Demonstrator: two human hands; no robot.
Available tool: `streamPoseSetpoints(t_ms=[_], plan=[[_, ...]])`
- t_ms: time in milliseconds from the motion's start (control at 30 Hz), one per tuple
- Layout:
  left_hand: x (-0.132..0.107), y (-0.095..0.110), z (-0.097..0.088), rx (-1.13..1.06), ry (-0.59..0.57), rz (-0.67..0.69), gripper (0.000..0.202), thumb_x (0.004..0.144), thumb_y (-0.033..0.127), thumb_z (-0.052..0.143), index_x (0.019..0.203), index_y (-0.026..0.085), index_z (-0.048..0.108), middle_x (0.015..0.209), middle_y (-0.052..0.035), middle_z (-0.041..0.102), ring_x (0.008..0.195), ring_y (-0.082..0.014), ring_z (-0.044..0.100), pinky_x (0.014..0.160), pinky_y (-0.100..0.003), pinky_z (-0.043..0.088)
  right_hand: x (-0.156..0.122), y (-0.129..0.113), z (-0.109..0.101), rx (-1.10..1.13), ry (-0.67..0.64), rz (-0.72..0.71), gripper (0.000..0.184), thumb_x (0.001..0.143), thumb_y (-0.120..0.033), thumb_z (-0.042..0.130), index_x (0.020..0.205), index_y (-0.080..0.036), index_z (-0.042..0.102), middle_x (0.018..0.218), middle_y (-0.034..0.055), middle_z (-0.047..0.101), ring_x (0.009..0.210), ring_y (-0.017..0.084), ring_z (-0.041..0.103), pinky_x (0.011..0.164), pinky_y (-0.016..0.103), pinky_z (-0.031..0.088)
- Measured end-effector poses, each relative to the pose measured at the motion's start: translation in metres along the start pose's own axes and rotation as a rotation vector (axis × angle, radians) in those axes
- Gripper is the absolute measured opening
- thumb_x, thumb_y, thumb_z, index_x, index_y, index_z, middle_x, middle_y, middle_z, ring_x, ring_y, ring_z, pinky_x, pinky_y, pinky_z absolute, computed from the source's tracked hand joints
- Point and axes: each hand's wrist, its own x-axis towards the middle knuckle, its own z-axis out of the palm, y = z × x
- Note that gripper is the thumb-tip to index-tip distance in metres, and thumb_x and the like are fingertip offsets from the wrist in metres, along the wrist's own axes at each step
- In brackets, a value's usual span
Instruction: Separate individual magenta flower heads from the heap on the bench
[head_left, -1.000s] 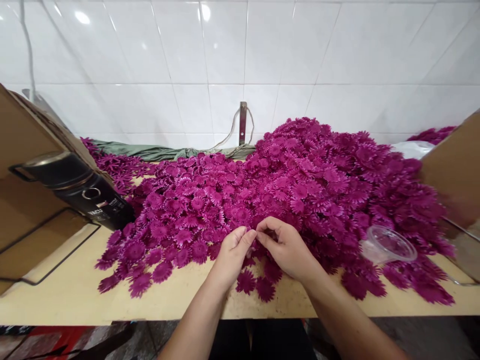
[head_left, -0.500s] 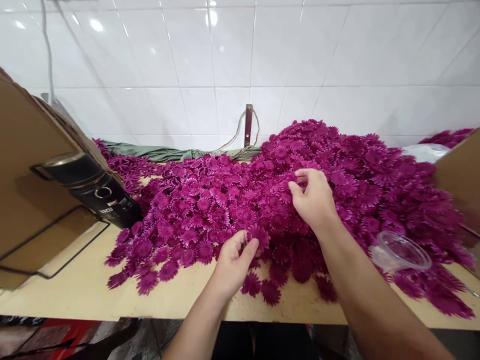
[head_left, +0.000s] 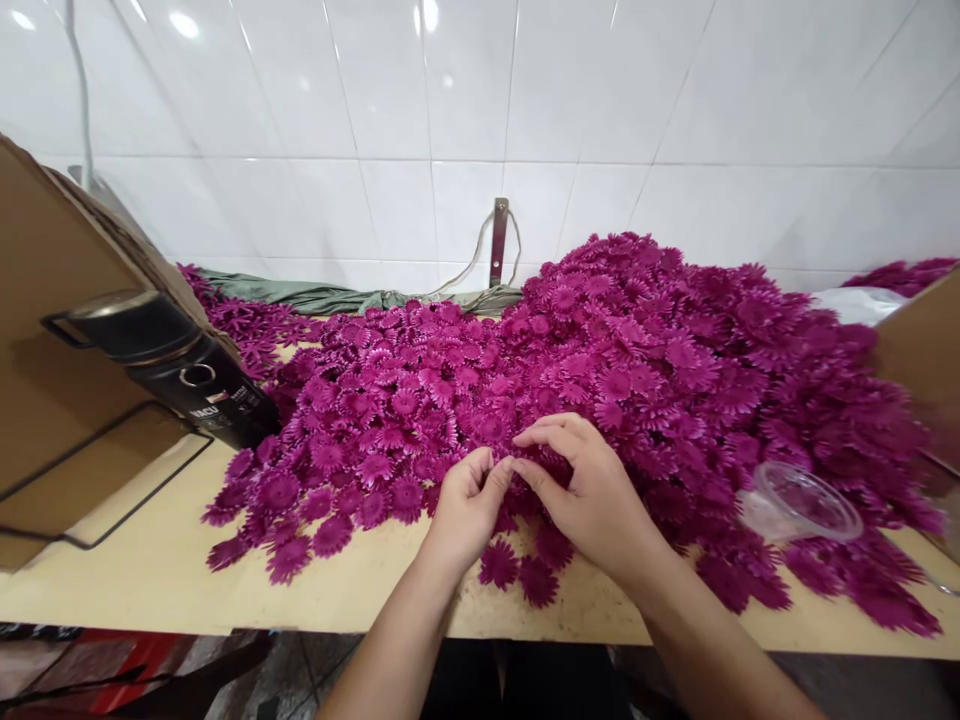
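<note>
Cardboard box (head_left: 52, 300) stands at far left with a black flask (head_left: 161, 365) lying tilted against it, beside the wire frame (head_left: 112, 490).

Left hand (head_left: 465, 505): palm down over the near edge of the flower pile (head_left: 600, 370), wrist low over the bench (head_left: 150, 590). Thumb and forefinger closed in a pinch, apparently on a magenta flower (head_left: 504, 480); most of it is hidden between the two hands.

Right hand (head_left: 592, 495): arched, fingers curled, thumb and forefinger tips meeting the left hand's pinch at the same flower. Fingertips of both hands touching.

Clear plastic cup (head_left: 799, 495) lies on its side in the pile at right, well apart from the hands.

Risks, judged:
- Thin petals could tear or crease if the pinches pull apart.
- Loose flowers (head_left: 517, 575) near the bench's front edge could be swept off by a forearm.
- Neighbouring blooms may snag and lift along.
</note>
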Motion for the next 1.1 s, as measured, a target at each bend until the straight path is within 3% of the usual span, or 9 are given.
streamPoseSetpoints(t_ms=[100,200,300,400,533,633,767,933,1100], plan=[[0.000,-0.001,-0.001,-0.003,-0.041,0.007,0.050,0.063,0.062,0.058,0.053,0.018,0.035,0.053,0.0073,0.028,0.051,-0.0069,0.024,0.047,-0.021,0.021,0.002,0.005,0.002,0.289,-0.252,0.177,0.010,0.076,-0.024,0.055,0.080,-0.018,0.061,0.077,0.0031,0.064,0.073,0.016,0.059,0.070,0.031,0.048],[-0.001,-0.002,-0.001,-0.037,-0.100,-0.021,0.051,0.065,0.063,0.055,0.053,0.019,0.034,0.050,0.0078,0.027,0.048,-0.0063,0.022,0.046,-0.022,0.019,0.001,0.007,0.006,0.440,-0.291,0.242,0.008,0.072,-0.024,0.055,0.070,-0.017,0.058,0.063,-0.0013,0.059,0.060,0.012,0.055,0.059,0.026,0.046],[-0.005,0.000,-0.001,-0.024,-0.105,-0.007,0.052,0.064,0.064,0.056,0.051,0.019,0.032,0.049,0.0079,0.027,0.046,-0.0060,0.022,0.045,-0.022,0.020,0.007,0.012,0.005,0.372,-0.129,0.209,0.011,0.071,-0.024,0.053,0.062,-0.018,0.054,0.058,-0.0024,0.055,0.057,0.012,0.051,0.057,0.025,0.044],[-0.010,0.003,-0.003,-0.009,-0.099,0.003,0.053,0.061,0.063,0.059,0.049,0.018,0.033,0.049,0.0076,0.027,0.047,-0.0062,0.023,0.046,-0.021,0.022,0.025,0.028,-0.006,0.208,0.202,0.205,0.011,0.070,-0.025,0.052,0.061,-0.018,0.052,0.056,-0.0015,0.053,0.054,0.013,0.050,0.056,0.027,0.043],[-0.013,0.005,-0.005,-0.093,-0.041,-0.014,0.042,0.061,0.056,0.064,0.060,0.017,0.049,0.056,0.0045,0.043,0.054,-0.0083,0.037,0.054,-0.021,0.032,0.048,0.040,-0.023,-0.033,0.474,0.135,0.014,0.071,-0.022,0.052,0.082,-0.017,0.059,0.079,0.0072,0.063,0.073,0.020,0.058,0.068,0.036,0.048],[-0.009,0.004,-0.005,-0.145,-0.061,-0.029,0.039,0.060,0.051,0.067,0.073,0.016,0.057,0.063,0.0021,0.052,0.060,-0.0098,0.044,0.060,-0.023,0.036,0.041,0.023,-0.021,-0.219,0.404,-0.064,0.026,0.075,-0.022,0.053,0.100,-0.017,0.060,0.108,0.0131,0.060,0.105,0.027,0.051,0.090,0.046,0.040],[-0.002,0.002,-0.005,-0.130,-0.050,-0.026,0.039,0.062,0.052,0.065,0.060,0.016,0.050,0.055,0.0056,0.041,0.053,-0.0079,0.035,0.053,-0.021,0.031,0.008,-0.009,-0.004,-0.177,0.165,-0.185,0.014,0.080,-0.022,0.052,0.088,-0.018,0.063,0.093,0.0094,0.064,0.096,0.023,0.054,0.088,0.043,0.041],[0.001,-0.003,-0.006,-0.008,0.011,-0.003,0.043,0.065,0.055,0.060,0.054,0.018,0.042,0.054,0.0061,0.034,0.053,-0.0083,0.030,0.051,-0.022,0.027,-0.011,-0.007,0.012,-0.037,-0.103,0.016,0.010,0.077,-0.018,0.055,0.086,-0.017,0.061,0.085,0.0069,0.063,0.085,0.021,0.055,0.079,0.039,0.045],[0.000,-0.007,-0.003,0.020,0.002,-0.018,0.048,0.067,0.062,0.052,0.053,0.019,0.035,0.054,0.0067,0.028,0.052,-0.0081,0.027,0.051,-0.022,0.025,-0.005,0.005,0.015,0.081,-0.120,0.129,0.004,0.075,-0.017,0.054,0.073,-0.019,0.057,0.073,0.0020,0.061,0.074,0.017,0.056,0.069,0.032,0.044]])
